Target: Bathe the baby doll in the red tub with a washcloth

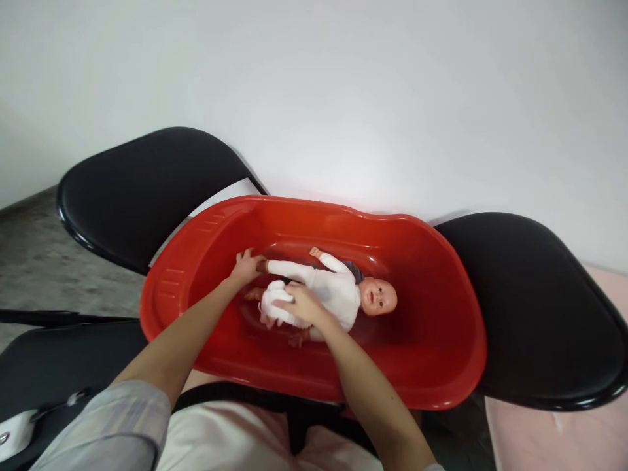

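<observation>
A baby doll (pixel 338 297) in white long-sleeved clothing lies on its back inside a red baby bathtub (pixel 441 314), its head to the right. A greyish patch shows on the front of its clothing. My left hand (pixel 246 268) is closed round the foot of the doll's far leg. Over the doll's near leg, my right hand (pixel 303 305) grips a bunched white cloth (pixel 275 297) with some pink at its lower edge. The doll's other bare foot sticks out beside the cloth. Part of the doll's middle is hidden behind my right hand.
Black padded chairs stand left (pixel 147 190) and right (pixel 534 307) of the tub. White paper (pixel 226 196) lies on the left chair. A white wall (pixel 343 98) rises behind. A white device with a cable (pixel 17 435) rests at lower left; pink fabric (pixel 564 438) is at lower right.
</observation>
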Action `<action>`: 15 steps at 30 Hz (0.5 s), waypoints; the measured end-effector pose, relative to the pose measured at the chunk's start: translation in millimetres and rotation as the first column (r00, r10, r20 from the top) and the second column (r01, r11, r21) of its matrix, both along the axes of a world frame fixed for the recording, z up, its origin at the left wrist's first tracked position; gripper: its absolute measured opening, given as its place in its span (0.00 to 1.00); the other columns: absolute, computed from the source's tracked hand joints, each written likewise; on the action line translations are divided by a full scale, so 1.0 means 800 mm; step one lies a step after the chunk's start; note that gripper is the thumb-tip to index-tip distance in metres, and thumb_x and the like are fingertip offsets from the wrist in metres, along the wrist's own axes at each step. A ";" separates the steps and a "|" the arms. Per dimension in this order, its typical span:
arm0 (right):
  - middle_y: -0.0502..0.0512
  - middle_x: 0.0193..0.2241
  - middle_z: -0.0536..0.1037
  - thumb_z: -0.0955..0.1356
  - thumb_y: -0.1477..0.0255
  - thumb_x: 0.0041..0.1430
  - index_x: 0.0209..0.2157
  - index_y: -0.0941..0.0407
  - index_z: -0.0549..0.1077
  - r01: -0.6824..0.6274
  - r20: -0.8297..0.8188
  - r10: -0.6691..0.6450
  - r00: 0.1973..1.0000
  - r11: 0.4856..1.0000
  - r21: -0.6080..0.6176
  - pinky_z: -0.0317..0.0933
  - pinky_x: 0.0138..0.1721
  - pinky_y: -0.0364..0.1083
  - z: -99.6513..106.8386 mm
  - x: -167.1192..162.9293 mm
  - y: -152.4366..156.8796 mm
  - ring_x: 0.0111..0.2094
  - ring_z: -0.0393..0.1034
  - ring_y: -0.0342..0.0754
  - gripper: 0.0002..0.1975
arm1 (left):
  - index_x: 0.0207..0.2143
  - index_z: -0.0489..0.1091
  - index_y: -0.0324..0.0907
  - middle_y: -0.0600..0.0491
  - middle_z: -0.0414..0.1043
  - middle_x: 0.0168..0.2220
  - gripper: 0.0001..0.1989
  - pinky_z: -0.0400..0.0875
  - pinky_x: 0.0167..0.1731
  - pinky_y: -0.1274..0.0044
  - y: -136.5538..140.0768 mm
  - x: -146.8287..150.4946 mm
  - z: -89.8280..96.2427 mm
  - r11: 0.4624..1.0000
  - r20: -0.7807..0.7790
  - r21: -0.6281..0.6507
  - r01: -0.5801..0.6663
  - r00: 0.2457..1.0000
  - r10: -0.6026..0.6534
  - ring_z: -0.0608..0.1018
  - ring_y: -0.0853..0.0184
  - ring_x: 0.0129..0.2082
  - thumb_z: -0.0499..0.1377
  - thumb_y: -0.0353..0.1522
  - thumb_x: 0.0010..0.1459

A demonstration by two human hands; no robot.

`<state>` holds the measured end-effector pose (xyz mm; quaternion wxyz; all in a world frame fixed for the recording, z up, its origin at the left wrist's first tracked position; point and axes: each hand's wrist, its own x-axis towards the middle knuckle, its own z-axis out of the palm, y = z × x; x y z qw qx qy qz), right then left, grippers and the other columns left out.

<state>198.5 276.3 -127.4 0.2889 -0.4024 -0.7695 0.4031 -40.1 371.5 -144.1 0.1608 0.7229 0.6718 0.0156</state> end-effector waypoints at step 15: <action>0.69 0.52 0.78 0.48 0.51 0.71 0.54 0.62 0.72 0.553 -0.335 -0.606 0.722 0.796 -0.247 0.67 0.56 0.53 0.057 0.031 0.022 0.53 0.75 0.55 0.36 | 0.67 0.58 0.42 0.45 0.75 0.53 0.48 0.70 0.57 0.61 -0.047 0.063 0.102 0.989 0.773 0.138 -0.050 0.630 -0.076 0.77 0.53 0.54 0.70 0.43 0.46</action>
